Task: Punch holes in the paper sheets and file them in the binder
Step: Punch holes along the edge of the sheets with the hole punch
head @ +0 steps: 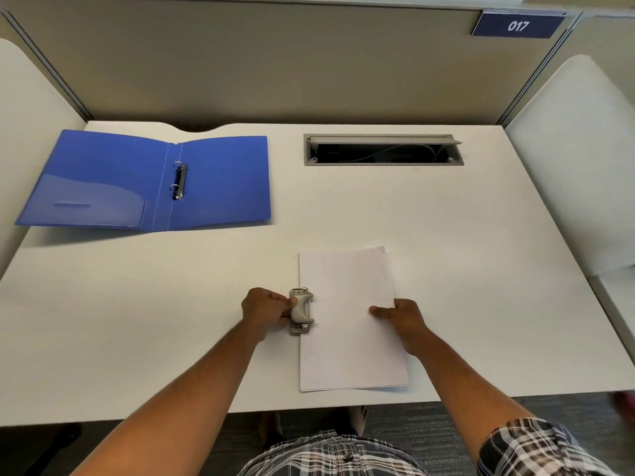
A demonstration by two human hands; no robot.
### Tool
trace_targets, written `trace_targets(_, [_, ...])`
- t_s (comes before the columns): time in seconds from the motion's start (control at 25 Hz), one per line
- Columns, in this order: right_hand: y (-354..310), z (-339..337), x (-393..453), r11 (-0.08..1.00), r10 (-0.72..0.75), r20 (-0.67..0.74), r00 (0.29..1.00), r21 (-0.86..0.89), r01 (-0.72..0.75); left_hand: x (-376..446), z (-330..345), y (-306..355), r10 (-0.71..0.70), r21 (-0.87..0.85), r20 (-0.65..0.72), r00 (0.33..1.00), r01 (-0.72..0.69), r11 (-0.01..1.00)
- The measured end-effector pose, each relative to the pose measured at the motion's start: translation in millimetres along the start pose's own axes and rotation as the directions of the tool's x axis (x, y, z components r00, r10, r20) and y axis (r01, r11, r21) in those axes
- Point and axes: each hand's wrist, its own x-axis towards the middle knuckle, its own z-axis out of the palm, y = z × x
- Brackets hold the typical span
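Observation:
A thin stack of white paper sheets [348,338] lies on the white desk near its front edge. A small grey hole punch [301,311] sits at the stack's left edge, its mouth over the paper's margin. My left hand [266,309] grips the punch from the left. My right hand [402,319] pinches the right edge of the sheets, thumb on top. A blue ring binder [220,180] lies open and flat at the back left, its two metal rings [178,181] shut and no paper in it.
A grey cable tray opening [383,150] is set into the desk [137,321] at the back right. Beige partition walls [275,63] enclose the desk on three sides. A blue sign reading 017 [518,25] hangs at the top right.

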Motion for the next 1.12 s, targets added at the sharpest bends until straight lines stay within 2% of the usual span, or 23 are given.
trace_targets(0.4, [1.3, -0.8, -0.2, 1.0, 0.014, 0.005, 1.0, -0.005, -0.014, -0.8, 4.5, -8.6, 0.117, 0.097, -0.02, 0.993, -0.114, 0.989])
trace_targets(1.12, [1.0, -14.0, -1.5, 0.999, -0.037, 0.0, 0.999, -0.03, 0.037, 0.2, 5.8, -9.9, 0.108, 0.135, -0.045, 0.993, -0.101, 0.986])
